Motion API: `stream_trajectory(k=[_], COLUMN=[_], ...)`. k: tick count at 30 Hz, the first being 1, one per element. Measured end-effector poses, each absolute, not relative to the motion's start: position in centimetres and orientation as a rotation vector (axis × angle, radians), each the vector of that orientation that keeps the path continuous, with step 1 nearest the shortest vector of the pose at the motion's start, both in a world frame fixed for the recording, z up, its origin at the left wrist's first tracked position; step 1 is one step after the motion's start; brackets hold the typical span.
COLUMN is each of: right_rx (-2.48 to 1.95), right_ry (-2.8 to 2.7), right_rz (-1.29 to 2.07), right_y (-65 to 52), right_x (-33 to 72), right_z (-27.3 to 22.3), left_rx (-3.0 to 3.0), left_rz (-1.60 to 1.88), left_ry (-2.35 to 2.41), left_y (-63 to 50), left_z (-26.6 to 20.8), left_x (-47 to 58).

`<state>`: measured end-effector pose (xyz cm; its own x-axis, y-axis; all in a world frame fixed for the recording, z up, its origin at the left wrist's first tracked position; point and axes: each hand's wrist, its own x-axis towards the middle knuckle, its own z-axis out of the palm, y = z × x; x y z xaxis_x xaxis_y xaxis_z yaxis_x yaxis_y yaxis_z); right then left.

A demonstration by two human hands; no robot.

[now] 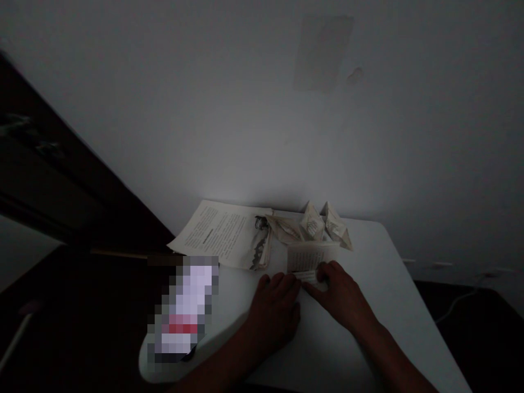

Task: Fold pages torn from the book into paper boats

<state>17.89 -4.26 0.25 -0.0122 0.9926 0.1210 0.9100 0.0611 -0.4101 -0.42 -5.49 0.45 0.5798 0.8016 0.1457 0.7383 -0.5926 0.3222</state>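
Note:
A folded sheet of printed paper [308, 256] lies on the white table, one panel standing up along a crease. My right hand [341, 295] grips its near right part, thumb and fingers closed on the lower flap. At the near left corner, the curled fingers of my left hand [274, 305] hold the paper's edge; the fingertips are partly hidden in the dim light. Just behind the sheet sit folded paper boats, one on the left [286, 228], one in the middle [313, 222] and one on the right [338, 226].
A stack of loose printed pages [223, 234] rests at the table's back left. Nearer me on that side is a pixelated phone-like device [186, 305]. The white table [388, 284] stands against a wall [229, 109]. A cable [458, 300] runs beyond its right edge.

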Motion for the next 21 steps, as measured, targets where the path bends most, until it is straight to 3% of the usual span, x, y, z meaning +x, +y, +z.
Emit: stream_trajectory(k=[21], right_rx=[-1.857], right_ry=[-1.994], right_rz=[0.428], right_y=[-4.51], right_x=[18.61], right_z=[0.23], left_rx=[2.618], left_rz=[0.439], left_ry=[1.295], left_y=[-5.51], left_z=[0.13], left_x=[-0.48])
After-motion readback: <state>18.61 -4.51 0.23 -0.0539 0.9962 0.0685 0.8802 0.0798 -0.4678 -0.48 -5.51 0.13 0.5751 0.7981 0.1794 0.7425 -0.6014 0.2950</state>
